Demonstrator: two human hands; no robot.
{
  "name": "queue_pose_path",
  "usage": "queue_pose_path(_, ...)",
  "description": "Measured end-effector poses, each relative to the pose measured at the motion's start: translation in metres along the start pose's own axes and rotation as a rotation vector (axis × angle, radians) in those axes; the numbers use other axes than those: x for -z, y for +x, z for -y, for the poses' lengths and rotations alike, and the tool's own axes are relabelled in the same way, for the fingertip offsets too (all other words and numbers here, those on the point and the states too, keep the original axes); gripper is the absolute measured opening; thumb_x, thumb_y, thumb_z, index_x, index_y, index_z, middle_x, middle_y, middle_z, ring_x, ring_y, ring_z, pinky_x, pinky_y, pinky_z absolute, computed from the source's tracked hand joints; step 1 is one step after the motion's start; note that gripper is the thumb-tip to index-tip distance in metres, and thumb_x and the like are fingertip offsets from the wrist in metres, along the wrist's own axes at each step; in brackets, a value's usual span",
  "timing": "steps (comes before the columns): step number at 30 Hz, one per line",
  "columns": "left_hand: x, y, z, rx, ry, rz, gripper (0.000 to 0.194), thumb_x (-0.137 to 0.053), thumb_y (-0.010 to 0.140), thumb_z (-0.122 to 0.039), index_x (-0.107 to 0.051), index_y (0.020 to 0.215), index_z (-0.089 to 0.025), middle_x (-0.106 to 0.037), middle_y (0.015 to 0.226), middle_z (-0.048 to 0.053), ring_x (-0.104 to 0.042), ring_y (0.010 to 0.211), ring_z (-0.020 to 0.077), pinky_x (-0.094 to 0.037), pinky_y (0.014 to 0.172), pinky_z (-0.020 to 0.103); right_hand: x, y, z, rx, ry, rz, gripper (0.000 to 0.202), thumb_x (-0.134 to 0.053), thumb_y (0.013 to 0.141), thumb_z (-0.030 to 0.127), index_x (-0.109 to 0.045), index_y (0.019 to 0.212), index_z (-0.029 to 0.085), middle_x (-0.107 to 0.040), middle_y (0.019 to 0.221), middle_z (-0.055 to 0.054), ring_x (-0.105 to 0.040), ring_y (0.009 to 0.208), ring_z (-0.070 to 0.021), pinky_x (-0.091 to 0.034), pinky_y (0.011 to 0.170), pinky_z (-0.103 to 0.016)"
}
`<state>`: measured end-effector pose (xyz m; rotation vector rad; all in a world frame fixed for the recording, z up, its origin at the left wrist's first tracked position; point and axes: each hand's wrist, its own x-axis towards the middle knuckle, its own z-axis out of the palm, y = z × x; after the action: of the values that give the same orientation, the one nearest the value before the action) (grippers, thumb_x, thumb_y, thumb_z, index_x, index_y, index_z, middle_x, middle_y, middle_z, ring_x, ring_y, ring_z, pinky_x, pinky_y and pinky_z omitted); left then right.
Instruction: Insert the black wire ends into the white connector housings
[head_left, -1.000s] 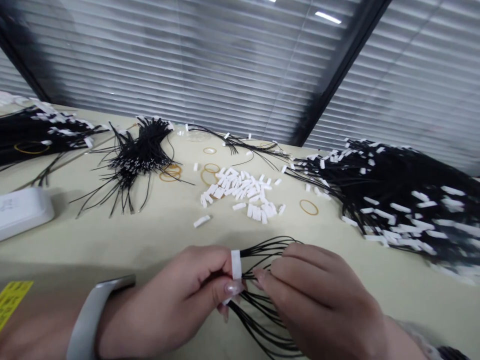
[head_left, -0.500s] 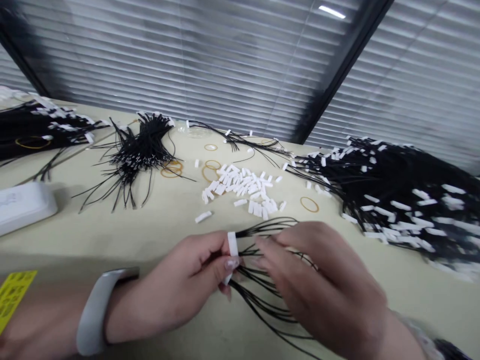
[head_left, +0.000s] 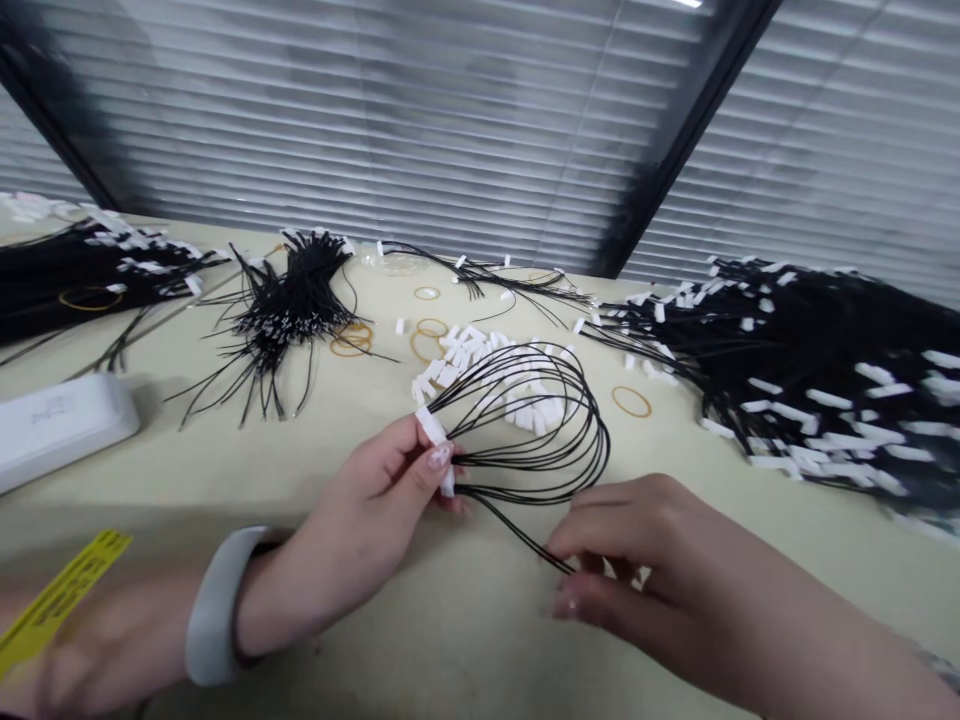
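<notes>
Blinds (head_left: 360,120) with grey slats are hanging behind the pale table (head_left: 360,580), and one dark frame (head_left: 690,140) is running slanted between them. On this surface, a big heap of black cables (head_left: 802,350) is spreading at the right, small white pieces (head_left: 448,375) are lying in the middle, and a white box (head_left: 67,425) is resting at the left. Above the front part, the left hand (head_left: 390,490) is pinching the white end of a looped cable bundle (head_left: 525,464). The right hand (head_left: 615,560) is staying half curled beside its lower strands; whether it is gripping them, I cannot tell.
</notes>
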<state>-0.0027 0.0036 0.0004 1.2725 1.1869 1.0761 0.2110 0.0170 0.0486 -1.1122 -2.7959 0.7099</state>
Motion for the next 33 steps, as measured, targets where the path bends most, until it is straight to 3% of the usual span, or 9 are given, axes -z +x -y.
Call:
queue_pose_path(7, 0.001, 0.001, 0.005, 0.025, -0.066, -0.008, 0.017, -0.042, 0.089, -0.032, -0.051, 0.084, -0.018, -0.054, 0.076, -0.003, -0.054, 0.064, 0.0085, -0.046, 0.064, 0.023, -0.004, 0.007, -0.011, -0.022, -0.140, -0.126, 0.028, -0.043, 0.086, 0.017, -0.045, 0.058, 0.016, -0.043, 0.051, 0.005, -0.036, 0.047, -0.0056, -0.028, 0.046, -0.019)
queue_pose_path(13, 0.001, 0.006, 0.009, 0.063, -0.291, -0.041, 0.013, -0.047, 0.087, -0.030, -0.051, 0.083, -0.018, -0.052, 0.075, -0.002, -0.051, 0.065, 0.0099, -0.045, 0.063, 0.026, 0.012, 0.002, -0.028, -0.303, -0.596, -0.560, 0.022, -0.051, 0.081, 0.025, -0.059, 0.062, 0.017, -0.053, 0.055, -0.003, -0.048, 0.053, -0.0148, -0.034, 0.052, -0.030)
queue_pose_path(16, 0.000, 0.009, 0.007, 0.091, -0.401, -0.058, 0.014, -0.048, 0.086, -0.027, -0.048, 0.076, -0.017, -0.050, 0.070, -0.003, -0.049, 0.062, 0.0085, -0.043, 0.063, 0.025, 0.023, -0.002, -0.024, -0.345, -0.207, -0.829, 0.018, -0.055, 0.080, 0.026, -0.065, 0.092, 0.018, -0.064, 0.075, -0.007, -0.059, 0.066, -0.0177, -0.041, 0.055, -0.031)
queue_pose_path(19, -0.001, 0.009, 0.007, 0.087, -0.391, -0.064, 0.014, -0.047, 0.087, -0.027, -0.047, 0.076, -0.017, -0.050, 0.069, -0.004, -0.049, 0.061, 0.0089, -0.042, 0.063, 0.026, 0.026, -0.003, -0.012, -0.165, 0.389, -1.154, 0.025, -0.051, 0.084, 0.023, -0.061, 0.108, 0.021, -0.060, 0.106, -0.009, -0.060, 0.089, -0.0190, -0.047, 0.069, -0.034)
queue_pose_path(21, -0.001, 0.008, 0.006, 0.064, -0.292, -0.042, 0.014, -0.046, 0.087, -0.029, -0.050, 0.079, -0.017, -0.051, 0.070, -0.003, -0.050, 0.062, 0.0096, -0.043, 0.063, 0.026, 0.023, -0.003, -0.003, -0.050, 0.579, -1.302, 0.026, -0.046, 0.087, 0.021, -0.060, 0.109, 0.025, -0.059, 0.106, -0.008, -0.060, 0.082, -0.0147, -0.048, 0.067, -0.033)
queue_pose_path(23, -0.002, 0.006, 0.004, 0.053, -0.169, 0.009, 0.016, -0.046, 0.086, -0.030, -0.052, 0.079, -0.017, -0.052, 0.070, -0.002, -0.050, 0.062, 0.0098, -0.043, 0.062, 0.025, 0.017, -0.002, 0.004, 0.014, 0.567, -1.237, 0.038, -0.046, 0.087, 0.016, -0.050, 0.121, 0.032, -0.061, 0.093, -0.005, -0.058, 0.070, -0.0113, -0.047, 0.058, -0.029)
queue_pose_path(25, -0.002, 0.004, 0.000, 0.047, -0.086, 0.073, 0.018, -0.048, 0.085, -0.030, -0.053, 0.076, -0.016, -0.052, 0.068, -0.002, -0.049, 0.060, 0.0094, -0.042, 0.059, 0.023, 0.010, -0.001, 0.009, 0.064, 0.406, -1.009, 0.050, -0.048, 0.084, 0.011, -0.043, 0.127, 0.034, -0.062, 0.080, -0.001, -0.057, 0.065, -0.0106, -0.046, 0.054, -0.026)
queue_pose_path(28, -0.002, 0.003, -0.002, 0.028, -0.073, 0.140, 0.021, -0.048, 0.085, -0.031, -0.054, 0.074, -0.015, -0.050, 0.065, -0.002, -0.048, 0.059, 0.0097, -0.042, 0.057, 0.022, 0.000, 0.005, 0.011, 0.146, 0.108, -0.731, 0.025, -0.051, 0.081, 0.009, -0.061, 0.099, 0.024, -0.062, 0.072, 0.002, -0.056, 0.064, -0.0083, -0.044, 0.057, -0.021)
queue_pose_path(33, 0.002, 0.002, 0.001, 0.048, -0.163, 0.216, 0.019, -0.049, 0.084, -0.031, -0.054, 0.076, -0.014, -0.051, 0.066, -0.001, -0.049, 0.057, 0.0089, -0.042, 0.057, 0.023, -0.010, 0.014, 0.007, 0.138, -0.071, -0.668, 0.016, -0.048, 0.084, 0.014, -0.062, 0.078, 0.017, -0.059, 0.068, 0.000, -0.051, 0.063, -0.0077, -0.038, 0.056, -0.020)
